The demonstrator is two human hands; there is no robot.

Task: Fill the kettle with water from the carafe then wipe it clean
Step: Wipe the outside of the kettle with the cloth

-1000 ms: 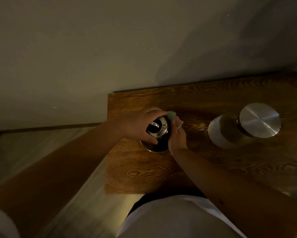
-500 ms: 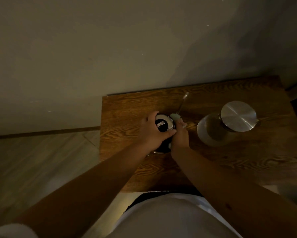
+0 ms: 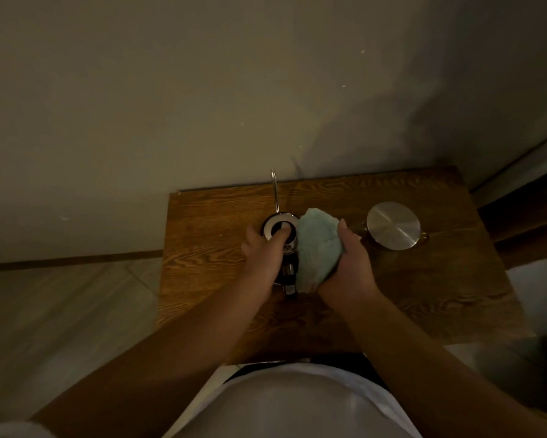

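Observation:
A small shiny steel kettle point(image 3: 278, 227) with a thin gooseneck spout pointing toward the wall stands on the wooden table point(image 3: 202, 248). My left hand point(image 3: 262, 251) grips the kettle from above and the left, thumb across its lid. A pale blue cloth point(image 3: 318, 251) is pressed against the kettle's right side, held in my right hand point(image 3: 349, 267). The carafe point(image 3: 392, 225), seen from above by its round brushed-steel lid, stands to the right of my right hand, apart from it.
The table stands against a plain wall point(image 3: 266, 90). Its left edge drops to a light floor point(image 3: 60, 311). A dark gap and another surface lie past the table's right edge point(image 3: 525, 222). My white shirt point(image 3: 297, 406) fills the bottom.
The kettle has been turned so its spout points at the wall. The cloth, before a small wad at the kettle's top, is now spread wide along its right side.

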